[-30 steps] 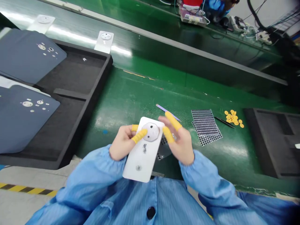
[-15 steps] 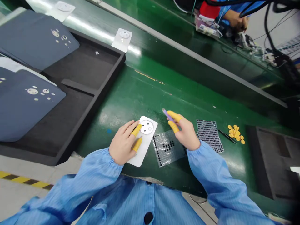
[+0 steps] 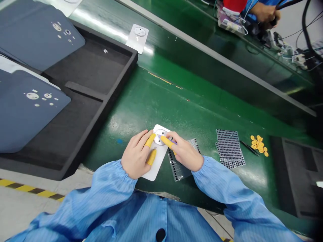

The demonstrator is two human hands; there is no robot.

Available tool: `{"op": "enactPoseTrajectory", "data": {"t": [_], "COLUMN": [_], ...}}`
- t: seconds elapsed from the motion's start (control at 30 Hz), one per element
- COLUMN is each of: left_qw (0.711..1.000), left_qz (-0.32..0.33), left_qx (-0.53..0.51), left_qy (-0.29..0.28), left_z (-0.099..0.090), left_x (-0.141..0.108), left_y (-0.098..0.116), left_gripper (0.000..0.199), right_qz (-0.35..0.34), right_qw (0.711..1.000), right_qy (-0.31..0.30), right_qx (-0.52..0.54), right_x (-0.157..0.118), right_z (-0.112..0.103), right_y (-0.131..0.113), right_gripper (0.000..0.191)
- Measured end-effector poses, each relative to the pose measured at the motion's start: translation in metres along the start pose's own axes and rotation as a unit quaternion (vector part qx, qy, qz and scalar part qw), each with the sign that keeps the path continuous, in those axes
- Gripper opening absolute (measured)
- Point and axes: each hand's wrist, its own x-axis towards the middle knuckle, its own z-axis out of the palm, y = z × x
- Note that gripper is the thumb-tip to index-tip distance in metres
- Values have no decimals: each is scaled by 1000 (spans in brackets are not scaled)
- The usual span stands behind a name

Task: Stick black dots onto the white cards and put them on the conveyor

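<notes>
A white phone back cover (image 3: 154,170) with a round camera area lies on the green table. My left hand (image 3: 135,155), yellow finger cots on its thumb and forefinger, grips the cover's left side and steadies it against the table. My right hand (image 3: 187,154) is closed around a slim purple pen-like tool (image 3: 174,142). The tool's tip is at the camera area, close to its holes; my fingers cover part of it. Under and beside my right hand is a clear sheet (image 3: 180,170) with small black round pieces.
Left stands a black tray (image 3: 101,117) with dark blue phone-shaped panels (image 3: 37,117). To the right lie dotted sheets (image 3: 229,146), black tweezers (image 3: 249,148), yellow finger cots (image 3: 259,145) and another black tray (image 3: 285,174). Another white cover (image 3: 137,38) lies beyond. A co-worker's hand (image 3: 264,13) shows at top right.
My right hand has moved left from above the clear sheet, bringing the purple tool to the cover's camera area. My left hand stays on the cover. The view has shifted slightly.
</notes>
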Motion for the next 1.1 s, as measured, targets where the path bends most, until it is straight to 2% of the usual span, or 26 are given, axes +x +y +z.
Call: {"op": "enactPoseTrajectory", "data": {"t": [0.17, 0.27, 0.33, 0.43, 0.5, 0.6, 0.8, 0.87, 0.97, 1.1], "left_qw": [998, 995, 995, 997, 999, 1000, 998, 995, 990, 993], "left_qz": [-5, -17, -20, -10, 0, 10, 7, 5, -2, 1], "left_qx": [32, 41, 43, 33, 19, 15, 57, 85, 120, 83], "left_qy": [-52, -86, -93, -64, -30, 1, -27, -45, -76, -84], "left_z": [-4, -8, -8, -3, 1, 6, 4, 1, -1, 5], "left_x": [3, 5, 6, 4, 1, -3, -1, 0, 0, -3], "left_y": [4, 6, 6, 2, -2, -6, -1, 4, 9, 3], "left_gripper": [26, 24, 23, 22, 22, 26, 31, 33, 26, 20], "right_qz": [15, 38, 58, 60, 42, 37, 81, 94, 93, 110], "right_qw": [998, 997, 997, 997, 991, 967, 942, 942, 969, 981], "right_qy": [-25, -33, -39, -21, 17, 84, 111, 115, 124, 141], "right_qx": [-60, -50, -19, 46, 123, 238, 308, 301, 194, 70], "right_x": [1, 3, 4, 6, 6, 6, 5, 3, -3, -5], "right_z": [-2, -4, -4, -3, -2, -1, -5, -6, -8, -13], "right_y": [-5, -6, -5, 1, 9, 20, 18, 17, 27, 47], "right_gripper": [47, 47, 49, 50, 52, 48, 37, 34, 30, 33]}}
